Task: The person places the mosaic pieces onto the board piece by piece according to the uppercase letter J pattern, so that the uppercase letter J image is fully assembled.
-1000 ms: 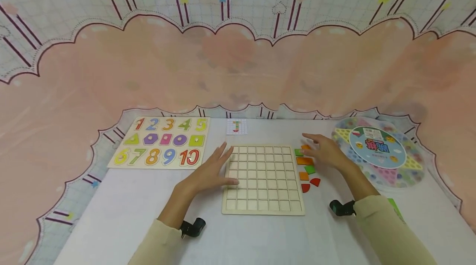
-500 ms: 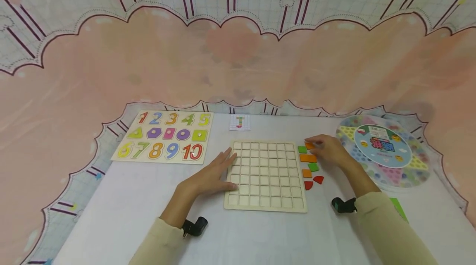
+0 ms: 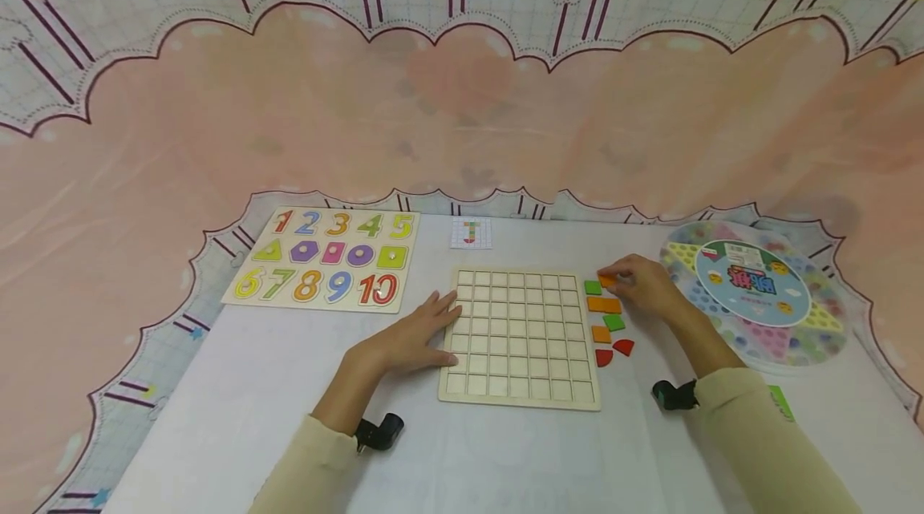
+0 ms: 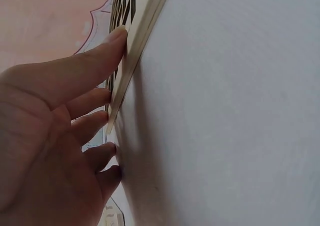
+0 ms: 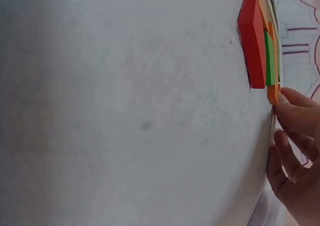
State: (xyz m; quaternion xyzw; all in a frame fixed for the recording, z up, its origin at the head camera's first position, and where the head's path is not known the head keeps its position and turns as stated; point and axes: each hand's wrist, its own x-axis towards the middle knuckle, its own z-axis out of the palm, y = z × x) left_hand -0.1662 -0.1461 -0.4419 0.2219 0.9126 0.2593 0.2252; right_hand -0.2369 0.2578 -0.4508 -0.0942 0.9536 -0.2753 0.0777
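A wooden grid board (image 3: 520, 337) lies flat on the table, its squares bare. My left hand (image 3: 404, 341) rests at the board's left edge with fingers spread. In the left wrist view, the thumb (image 4: 107, 50) lies on the board's rim (image 4: 132, 55). Right of the board, my right hand (image 3: 642, 285) pinches a small orange block (image 3: 607, 280) by its side, between thumb and index finger; the fingers partly cover it. Close by lie a green square (image 3: 593, 287), a longer orange block (image 3: 604, 305), another green piece (image 3: 613, 322), an orange square (image 3: 601, 334) and two red quarter-round pieces (image 3: 604, 358).
Behind the board is a small card (image 3: 472, 232) with a coloured J-shaped pattern on a grid. A number-and-shape puzzle board (image 3: 325, 259) lies at the left. At the right is a round patterned game board (image 3: 823, 321) with a blue label, and a green item (image 3: 780, 403) shows beside the right sleeve.
My right hand has come down onto the orange block at the far end of the pieces, and its fingers have closed on it. My left hand stays at the board's edge.
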